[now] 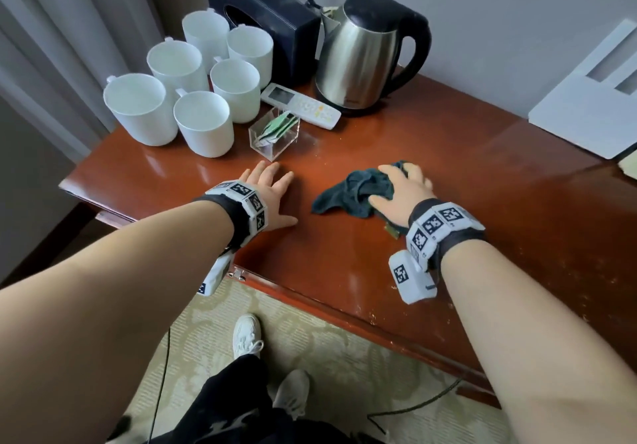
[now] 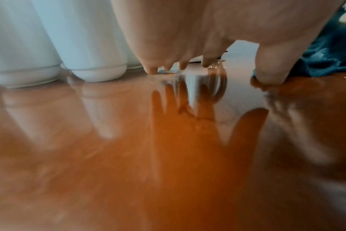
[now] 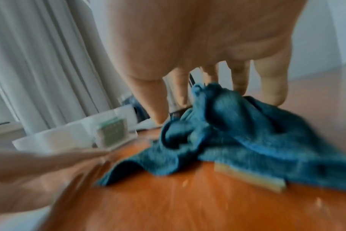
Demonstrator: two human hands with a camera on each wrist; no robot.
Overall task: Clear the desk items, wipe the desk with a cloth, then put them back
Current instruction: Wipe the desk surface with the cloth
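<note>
My right hand (image 1: 400, 188) lies on a crumpled dark teal cloth (image 1: 358, 192) in the middle of the glossy reddish-brown desk (image 1: 482, 202). In the right wrist view its fingers (image 3: 178, 90) reach down, fairly straight, into the cloth (image 3: 237, 125). My left hand (image 1: 272, 188) rests flat on the bare desk to the left of the cloth, fingers spread and holding nothing. The left wrist view shows the fingertips (image 2: 151, 70) touching the desk top (image 2: 168, 156), with the cloth (image 2: 330, 54) at the right edge.
Several white mugs (image 1: 203, 123) stand at the back left, with a clear box of sachets (image 1: 275, 133), a white remote (image 1: 303, 105), a steel kettle (image 1: 362, 54) and a black tissue box (image 1: 272, 23) behind. A white flat device (image 1: 593, 98) lies at the far right. A small tan piece (image 3: 249, 176) sticks out under the cloth.
</note>
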